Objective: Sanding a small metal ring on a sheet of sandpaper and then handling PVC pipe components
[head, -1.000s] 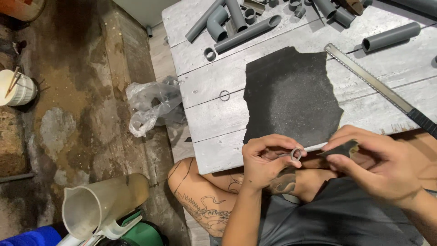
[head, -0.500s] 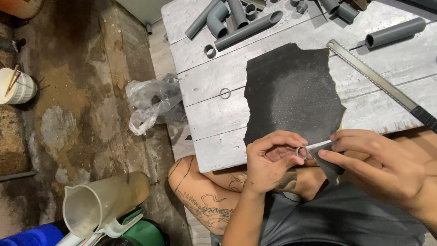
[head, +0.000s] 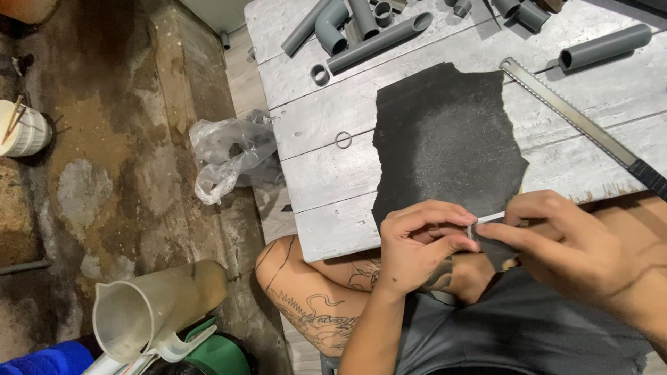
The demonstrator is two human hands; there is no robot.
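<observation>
My left hand [head: 417, 243] pinches a small grey pipe ring [head: 471, 231] between thumb and fingers, just off the near edge of the grey wooden table [head: 326, 180]. My right hand [head: 577, 243] holds a thin blade-like tool [head: 490, 221], its pale tip touching the ring; most of the tool is hidden by my fingers. Both hands hover over my lap. A torn sheet of black sandpaper [head: 445, 139] lies on the table directly beyond them.
A long metal saw blade [head: 577, 118] lies to the right of the sandpaper. Grey pipe pieces [head: 375, 35], a short pipe [head: 604, 45] and a loose ring [head: 343, 139] rest on the table. On the floor to the left are a plastic bag [head: 229, 153], a plastic jug [head: 153, 309] and a white cup [head: 24, 128].
My right hand has moved left and up, bringing the tool's tip against the ring. My left hand has kept hold of the ring and barely shifted.
</observation>
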